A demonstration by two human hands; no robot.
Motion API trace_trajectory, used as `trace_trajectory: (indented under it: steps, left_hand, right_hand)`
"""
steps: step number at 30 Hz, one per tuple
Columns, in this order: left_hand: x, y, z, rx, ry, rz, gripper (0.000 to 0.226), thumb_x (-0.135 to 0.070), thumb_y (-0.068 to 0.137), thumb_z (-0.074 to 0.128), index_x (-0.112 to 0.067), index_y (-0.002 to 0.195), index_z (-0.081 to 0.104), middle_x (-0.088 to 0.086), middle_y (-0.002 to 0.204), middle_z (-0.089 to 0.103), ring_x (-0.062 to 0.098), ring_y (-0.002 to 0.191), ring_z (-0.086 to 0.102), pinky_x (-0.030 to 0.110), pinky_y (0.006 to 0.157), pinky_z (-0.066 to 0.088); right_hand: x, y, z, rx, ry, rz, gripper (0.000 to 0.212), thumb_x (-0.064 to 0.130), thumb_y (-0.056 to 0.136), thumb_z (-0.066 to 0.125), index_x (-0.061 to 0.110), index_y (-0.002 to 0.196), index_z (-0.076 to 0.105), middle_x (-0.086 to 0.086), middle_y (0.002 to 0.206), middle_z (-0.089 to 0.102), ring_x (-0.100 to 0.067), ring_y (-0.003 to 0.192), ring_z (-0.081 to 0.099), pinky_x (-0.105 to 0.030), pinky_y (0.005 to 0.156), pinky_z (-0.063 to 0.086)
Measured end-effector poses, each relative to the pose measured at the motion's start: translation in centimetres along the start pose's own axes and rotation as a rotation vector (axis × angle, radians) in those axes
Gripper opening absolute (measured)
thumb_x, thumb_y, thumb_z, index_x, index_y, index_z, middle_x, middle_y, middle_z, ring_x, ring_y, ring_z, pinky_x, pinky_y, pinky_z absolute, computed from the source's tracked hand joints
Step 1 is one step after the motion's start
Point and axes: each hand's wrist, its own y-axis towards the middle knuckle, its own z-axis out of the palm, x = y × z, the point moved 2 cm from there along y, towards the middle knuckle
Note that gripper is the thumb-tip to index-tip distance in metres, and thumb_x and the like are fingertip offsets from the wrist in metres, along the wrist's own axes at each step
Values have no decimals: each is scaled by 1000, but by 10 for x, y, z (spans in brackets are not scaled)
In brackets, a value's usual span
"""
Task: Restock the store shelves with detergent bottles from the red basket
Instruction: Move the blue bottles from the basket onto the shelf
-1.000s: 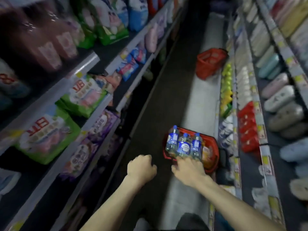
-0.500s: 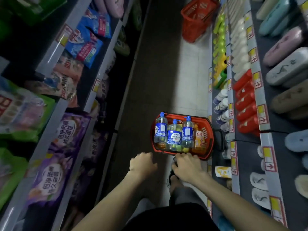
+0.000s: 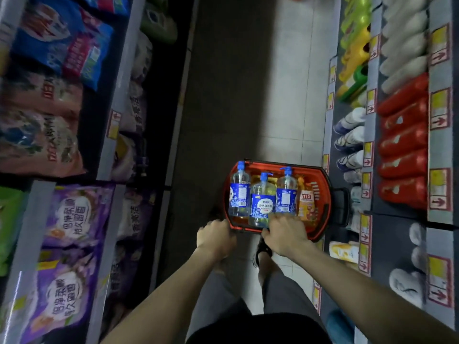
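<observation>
The red basket (image 3: pixel 325 187) sits on the aisle floor (image 3: pixel 248 95), at the aisle's right edge, close against the foot of the right-hand shelving (image 3: pixel 372 219). Its long axis runs across the aisle. Its black handle (image 3: pixel 342 207) projects from the right end.

Three clear detergent bottles with blue labels stand upright along the basket's left and middle part: the left bottle (image 3: pixel 239 194), middle bottle (image 3: pixel 263 203) and right bottle (image 3: pixel 286 194), blue pump heads uppermost. An orange bottle (image 3: pixel 306 203) stands just beside them at the right end.

The left hand (image 3: pixel 215 238) is at the basket's near left corner, fingers curled under with nothing seen in them; contact with the rim cannot be told. The right hand (image 3: pixel 285 232) lies over the near rim below the middle and right bottles, fingertips hidden, so any grip cannot be told.

Red bottles (image 3: pixel 402 145) and yellow-green bottles (image 3: pixel 355 58) fill the right shelves. Purple bags (image 3: pixel 67 219) fill the left shelving. A shoe (image 3: pixel 262 249) stands just short of the basket's near rim.
</observation>
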Motion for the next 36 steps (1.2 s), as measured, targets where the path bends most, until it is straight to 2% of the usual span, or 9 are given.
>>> trace_trajectory:
  steps: [9,16,19,21,26,29,31,34,36]
  left_hand:
    - [41,134,13,125,-118,6,36,-41,98,48,-21,124,61,8,124,68,33,114,65,41,94,54]
    - [62,223,29,207,-440,-78,48,-35,100,54,-17,145,57,14,135,68,35,120,65,40,100,54]
    - [58,242,43,254,-651,-134,48,-27,102,57,-15,149,55,11,131,70,23,110,66,28,93,50]
    - [57,254,54,252,-785,-167,50,-26,103,59,-16,152,52,9,134,69,23,117,64,25,93,45]
    - [59,279,80,231,-1048,-212,34,-24,106,57,-19,139,63,1,120,71,15,106,67,28,89,51]
    - [58,289,90,266,-1190,-250,30,-33,111,47,-15,116,71,9,113,78,31,111,72,35,88,56]
    - [59,292,91,304,-1290,-289,46,-46,113,36,-15,123,70,7,118,77,30,113,72,34,89,57]
    - [62,292,91,367,-1348,-308,62,-59,111,18,-23,142,58,-2,124,66,8,100,65,24,78,50]
    - [68,296,95,389,-1352,-304,72,-65,109,14,-22,150,55,-3,132,64,9,106,63,28,87,48]
  right_hand:
    - [17,106,26,75,203,143,47,40,103,50,10,139,55,-13,137,63,-33,128,57,-43,102,47]
    - [30,179,58,167,413,282,52,39,104,55,10,146,50,-13,137,62,-35,124,61,-43,95,52]
    - [34,206,76,154,661,398,41,34,103,60,12,137,56,-12,123,67,-31,100,61,-38,81,48]
    - [39,220,92,145,777,455,35,32,101,62,14,130,57,-10,115,69,-29,91,59,-35,76,45]
    - [61,237,129,-14,1000,600,55,34,93,73,17,142,52,-11,129,66,-32,112,67,-35,83,50]
    - [74,238,143,-139,1058,655,70,35,89,79,16,150,48,-11,140,53,-31,127,57,-36,97,47]
    - [83,240,153,-178,1020,679,83,40,84,84,14,152,44,-9,143,44,-32,134,48,-44,109,47]
    - [96,246,161,-191,927,724,102,42,78,89,10,157,33,-10,148,37,-35,142,37,-53,113,46]
    - [100,252,160,-194,866,772,106,43,74,91,8,155,32,-12,148,37,-35,143,35,-54,111,47]
